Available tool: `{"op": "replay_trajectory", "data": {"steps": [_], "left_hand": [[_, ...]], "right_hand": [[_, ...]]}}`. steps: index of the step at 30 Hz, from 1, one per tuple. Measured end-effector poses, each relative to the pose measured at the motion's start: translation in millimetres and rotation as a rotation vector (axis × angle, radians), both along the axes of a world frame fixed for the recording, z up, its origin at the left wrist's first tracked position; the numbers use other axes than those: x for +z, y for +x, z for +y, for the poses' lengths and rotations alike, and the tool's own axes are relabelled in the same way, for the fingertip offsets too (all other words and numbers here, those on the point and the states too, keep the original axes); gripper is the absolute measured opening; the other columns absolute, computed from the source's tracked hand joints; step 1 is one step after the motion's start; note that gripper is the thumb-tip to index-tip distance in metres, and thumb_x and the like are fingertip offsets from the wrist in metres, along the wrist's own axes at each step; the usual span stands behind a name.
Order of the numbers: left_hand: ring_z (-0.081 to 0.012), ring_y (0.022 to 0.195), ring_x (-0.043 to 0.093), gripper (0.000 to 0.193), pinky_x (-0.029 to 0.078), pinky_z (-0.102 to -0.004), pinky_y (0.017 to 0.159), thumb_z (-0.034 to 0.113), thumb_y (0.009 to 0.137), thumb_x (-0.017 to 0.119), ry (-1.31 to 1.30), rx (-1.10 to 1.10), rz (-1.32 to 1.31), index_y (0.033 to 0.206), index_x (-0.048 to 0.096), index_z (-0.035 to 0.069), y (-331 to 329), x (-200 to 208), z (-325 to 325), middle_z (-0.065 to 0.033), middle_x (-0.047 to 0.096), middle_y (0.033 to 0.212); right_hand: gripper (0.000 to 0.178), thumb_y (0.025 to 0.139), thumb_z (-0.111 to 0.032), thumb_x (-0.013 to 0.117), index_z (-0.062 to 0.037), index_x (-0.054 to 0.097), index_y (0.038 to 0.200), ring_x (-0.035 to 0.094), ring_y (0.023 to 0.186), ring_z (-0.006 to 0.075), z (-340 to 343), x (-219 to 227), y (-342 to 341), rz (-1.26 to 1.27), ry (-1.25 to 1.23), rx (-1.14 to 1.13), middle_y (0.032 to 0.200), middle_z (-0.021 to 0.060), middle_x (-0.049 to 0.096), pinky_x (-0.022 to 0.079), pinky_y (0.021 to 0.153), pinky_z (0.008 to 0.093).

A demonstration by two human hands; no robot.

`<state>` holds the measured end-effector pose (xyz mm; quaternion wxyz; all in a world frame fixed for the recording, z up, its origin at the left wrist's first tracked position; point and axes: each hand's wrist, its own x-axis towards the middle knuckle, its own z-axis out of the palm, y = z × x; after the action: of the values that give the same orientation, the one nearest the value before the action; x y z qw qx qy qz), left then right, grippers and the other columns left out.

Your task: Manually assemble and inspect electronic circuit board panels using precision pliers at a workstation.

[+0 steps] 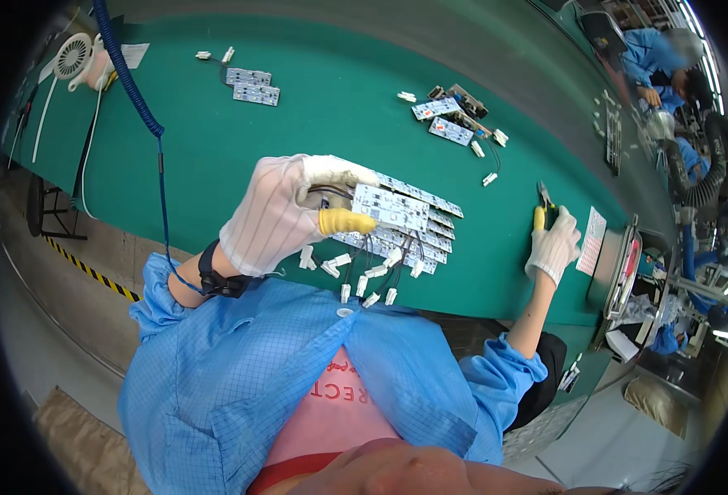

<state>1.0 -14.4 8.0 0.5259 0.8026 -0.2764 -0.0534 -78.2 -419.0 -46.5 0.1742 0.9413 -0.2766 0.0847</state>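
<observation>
My left hand [271,216], in a striped white glove with a yellow thumb cover, pinches a white circuit board [390,206] by its left end. Dark wires run from that end, partly hidden by the fingers. Under the held board lies a stack of similar circuit boards [440,242], fanned out on the green bench mat. White plug connectors [375,271] on dark wires spread from the stack along the near edge. Far to the right, my gloved right hand [555,246] is closed around the handles of small pliers [544,195], jaws pointing away from me.
Two loose boards [256,93] with plugs lie at the far left. Another group of boards [450,129] sits far right of centre. A coiled blue cord [129,78] runs to my left wrist. A metal tray [615,268] stands at the right edge; a co-worker [659,62] sits beyond.
</observation>
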Motion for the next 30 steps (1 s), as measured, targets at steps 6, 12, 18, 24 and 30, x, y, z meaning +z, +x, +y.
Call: {"op": "replay_trajectory", "data": {"steps": [6,12,18,24,30], "left_hand": [[-0.0142,0.064,0.061,0.044,0.048,-0.0245,0.059,0.033,0.067,0.078,-0.091,-0.025,0.003,0.1,0.069,0.005,-1.9,2.8,-1.6,-0.0068,0.067,0.079],[-0.0154,0.067,0.062,0.039,0.05,-0.0252,0.06,0.02,0.069,0.079,-0.228,-0.031,-0.01,0.104,0.069,0.008,-5.4,-1.1,-2.7,-0.0072,0.067,0.083],[-0.0122,0.064,0.057,0.044,0.043,-0.0242,0.057,0.021,0.062,0.08,-0.101,0.048,-0.174,0.102,0.07,0.004,-5.6,2.0,-1.1,-0.0037,0.062,0.072],[-0.0109,0.058,0.054,0.048,0.042,-0.0247,0.055,0.026,0.061,0.08,-0.092,0.04,-0.196,0.102,0.07,0.005,-5.1,-6.0,1.9,-0.0028,0.061,0.069],[-0.0136,0.063,0.061,0.04,0.046,-0.0251,0.057,0.023,0.066,0.077,-0.105,0.028,-0.148,0.104,0.07,0.01,-1.9,0.5,2.8,-0.0037,0.066,0.074]], "right_hand": [[0.057,0.08,-0.009,0.068,-0.0121,0.045,0.133,0.055,0.109,0.0272,75.8,37.1,17.7,-0.314,0.416,0.486,0.119,0.0109,0.054,0.045,0.092,0.0391],[0.065,0.084,-0.027,0.069,0.0021,0.038,0.133,0.061,0.066,0.0127,189.4,88.0,8.4,-0.188,1.981,0.492,0.091,0.0101,0.06,0.042,0.054,0.0193],[0.041,0.087,-0.009,0.064,0.0048,0.048,0.122,0.057,0.058,0.0084,194.1,74.4,12.5,-0.214,1.957,0.57,0.082,0.0102,0.064,0.041,0.049,0.0191],[0.04,0.085,-0.008,0.066,0.0055,0.05,0.119,0.056,0.057,0.0084,196.7,82.3,11.3,-0.223,2.057,0.488,0.079,0.0086,0.063,0.043,0.049,0.0198],[0.047,0.082,-0.011,0.07,0.0067,0.049,0.12,0.056,0.058,0.0087,192.7,78.1,11.7,-0.252,1.886,0.581,0.079,0.0097,0.064,0.043,0.05,0.0201]]}}
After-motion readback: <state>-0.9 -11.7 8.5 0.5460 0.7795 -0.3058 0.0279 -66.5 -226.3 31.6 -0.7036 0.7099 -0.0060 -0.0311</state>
